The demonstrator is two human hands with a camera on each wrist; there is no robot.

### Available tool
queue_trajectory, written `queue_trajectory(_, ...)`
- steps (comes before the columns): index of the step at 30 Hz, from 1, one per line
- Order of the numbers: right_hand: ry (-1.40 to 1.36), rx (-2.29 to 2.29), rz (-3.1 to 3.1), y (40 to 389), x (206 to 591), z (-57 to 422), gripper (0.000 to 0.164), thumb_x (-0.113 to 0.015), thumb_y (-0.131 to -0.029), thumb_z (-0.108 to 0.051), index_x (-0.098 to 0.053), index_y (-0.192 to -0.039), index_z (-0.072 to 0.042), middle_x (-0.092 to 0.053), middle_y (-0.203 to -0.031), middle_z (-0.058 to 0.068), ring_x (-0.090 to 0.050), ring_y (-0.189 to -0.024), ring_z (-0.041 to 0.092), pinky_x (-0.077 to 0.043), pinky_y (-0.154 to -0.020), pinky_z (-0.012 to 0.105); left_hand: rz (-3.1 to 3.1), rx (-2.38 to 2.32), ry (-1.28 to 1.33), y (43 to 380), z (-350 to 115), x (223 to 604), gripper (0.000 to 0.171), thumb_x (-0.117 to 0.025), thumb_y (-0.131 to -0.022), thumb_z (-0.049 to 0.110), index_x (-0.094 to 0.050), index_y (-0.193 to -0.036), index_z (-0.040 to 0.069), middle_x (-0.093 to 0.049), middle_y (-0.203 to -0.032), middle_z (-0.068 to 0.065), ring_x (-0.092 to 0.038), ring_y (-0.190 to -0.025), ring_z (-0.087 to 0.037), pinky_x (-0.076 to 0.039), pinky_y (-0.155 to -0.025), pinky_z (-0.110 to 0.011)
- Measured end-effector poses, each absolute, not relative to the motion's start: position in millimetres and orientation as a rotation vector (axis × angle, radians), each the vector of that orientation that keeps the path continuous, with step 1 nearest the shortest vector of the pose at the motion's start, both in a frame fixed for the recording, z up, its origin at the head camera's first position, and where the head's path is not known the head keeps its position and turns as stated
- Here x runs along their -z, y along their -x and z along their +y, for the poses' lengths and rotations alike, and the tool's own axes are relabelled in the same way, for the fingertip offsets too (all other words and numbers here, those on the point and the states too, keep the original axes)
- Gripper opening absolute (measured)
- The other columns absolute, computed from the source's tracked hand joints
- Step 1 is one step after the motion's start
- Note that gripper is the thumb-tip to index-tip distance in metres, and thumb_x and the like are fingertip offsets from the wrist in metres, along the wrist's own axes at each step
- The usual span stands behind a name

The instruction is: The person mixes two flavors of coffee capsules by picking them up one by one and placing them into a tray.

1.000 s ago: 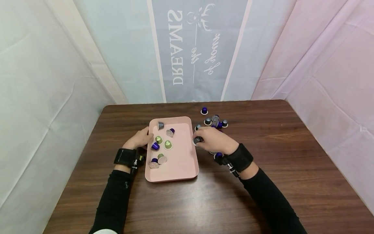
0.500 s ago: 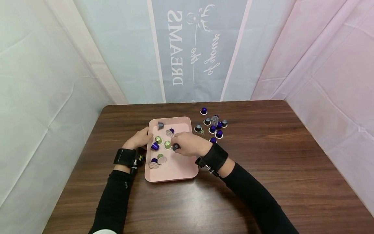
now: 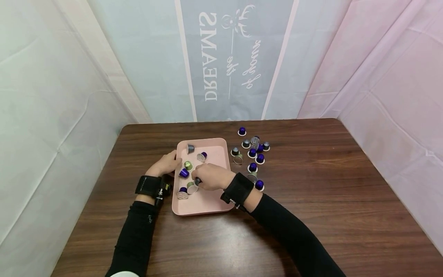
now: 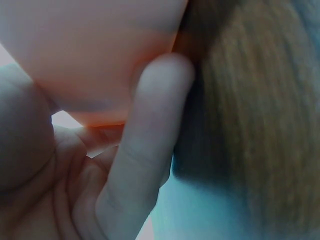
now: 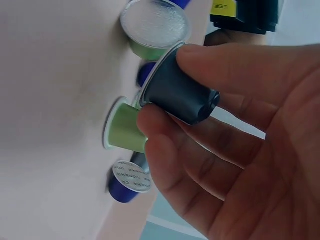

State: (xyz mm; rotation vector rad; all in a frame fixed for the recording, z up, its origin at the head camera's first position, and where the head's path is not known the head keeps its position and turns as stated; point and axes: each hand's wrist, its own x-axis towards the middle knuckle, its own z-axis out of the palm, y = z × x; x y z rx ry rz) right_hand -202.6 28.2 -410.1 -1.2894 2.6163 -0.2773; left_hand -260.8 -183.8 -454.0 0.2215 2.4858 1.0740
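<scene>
Pinching a dark capsule (image 3: 197, 181), the right hand (image 3: 212, 177) reached over a pink tray (image 3: 216, 200) in the head view, and the capsule was inside the tray's bounds, right beside a white-lidded green capsule (image 3: 192, 189). The left hand (image 3: 167, 163) gripped the tray at its left edge, fingers at the rim. A grey capsule (image 3: 190, 148) lay on its side near the tray's far left corner, and a blue capsule (image 3: 184, 173) lay on its side near the left wall, just beside a green capsule (image 3: 188, 165). To the right of the tray, a scattered group of capsules (image 3: 260, 158), many of them blue, spread over the brown table (image 3: 311, 192). Behind hung a pale curtain (image 3: 159, 77) with white lettering.

The left wrist view was soft and close: one finger lay against the tray, while wood grain showed to the right. The rest of that grip was too blurred to follow.

From the right wrist, the dark capsule was tilted between thumb and fingertips, its rim turned away from the palm. Whether that rim touched the white-lidded green capsule could not be told. A light-green capsule (image 5: 125, 131) sat just past the fingers, and a capsule with a printed lid (image 5: 131, 180) lay near it.
</scene>
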Motion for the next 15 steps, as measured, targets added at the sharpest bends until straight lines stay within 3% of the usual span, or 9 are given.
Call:
queue_trajectory(7,1.279,0.311,2.629,202.2,410.7,29.1,0.023,-0.069,-0.083,-0.007,-0.069,-0.106,-0.008,-0.064,-0.101,0.005,-0.06,-0.088,0.013,-0.048,-0.08,0.026,2.48,-1.082,-0.224,261.0,-182.9,452.5,0.04,-0.037,-0.1,0.017,-0.035,-0.135,-0.002,-0.053,-0.116,-0.028,-0.064,-0.083,-0.029,-0.056,-0.058,-0.038)
queue_trajectory(15,1.262,0.36,2.648,203.7,403.2,41.9,0.019,-0.068,-0.084,-0.009,-0.069,-0.103,-0.009,-0.064,-0.099,0.005,-0.059,-0.09,0.016,-0.048,-0.08,0.028,2.469,-1.082,-0.228,260.7,-183.8,452.3,0.043,-0.036,-0.101,0.018,-0.032,-0.139,-0.001,-0.051,-0.121,-0.03,-0.064,-0.088,-0.031,-0.056,-0.06,-0.038)
